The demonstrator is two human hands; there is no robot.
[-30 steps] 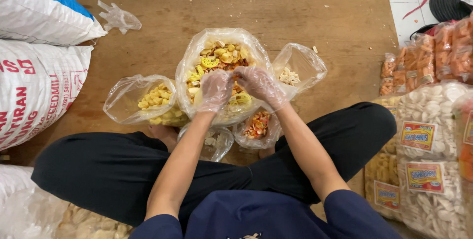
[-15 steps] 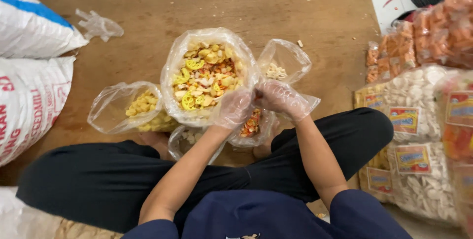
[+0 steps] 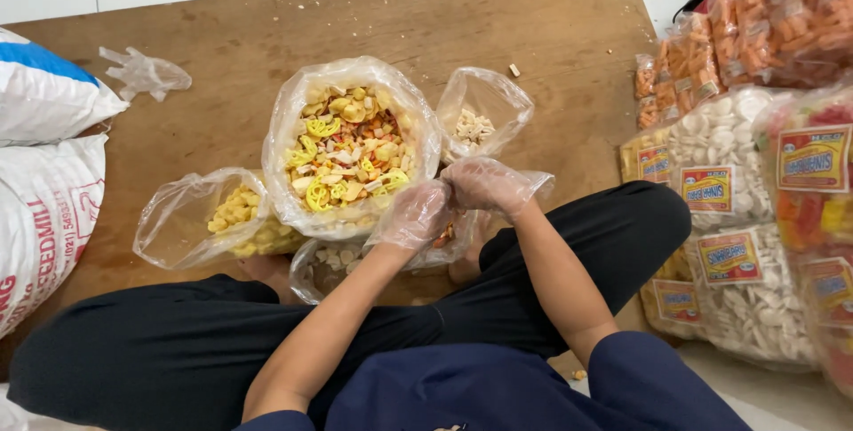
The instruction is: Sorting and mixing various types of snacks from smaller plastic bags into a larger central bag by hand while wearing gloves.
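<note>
while you sit cross-legged at the edge of the wooden board point(image 3: 533, 49) on the floor, both gloved hands meet just in front of the big bag of mixed crackers point(image 3: 348, 148). your left hand point(image 3: 413, 215) is curled shut, fingers pinched on the small clear bag point(image 3: 444, 237) that sits between your knees, orange pieces showing inside it. your right hand point(image 3: 484, 186) is closed too, gripping the same bag's upper plastic, touching the left hand. what the fingertips hold beyond the plastic cannot be told.

around the hands: a bag of yellow crackers point(image 3: 233, 215) to the left of the big bag, a bag of pale pieces point(image 3: 480, 115) to its right, another pale-filled bag point(image 3: 330, 262) near your left shin. a spare plastic glove point(image 3: 147, 74) lies well apart on the board, white sacks point(image 3: 40, 164) at far left, sealed labelled packs point(image 3: 737, 209) stacked at right.

judgement: step in hand looks like gathering or twisting the neck of the small bag after filling. next move calls for keeping both grips firm on the thin film, mouth kept upright so nothing spills, and clear of the big bag's rim just beside it
</note>
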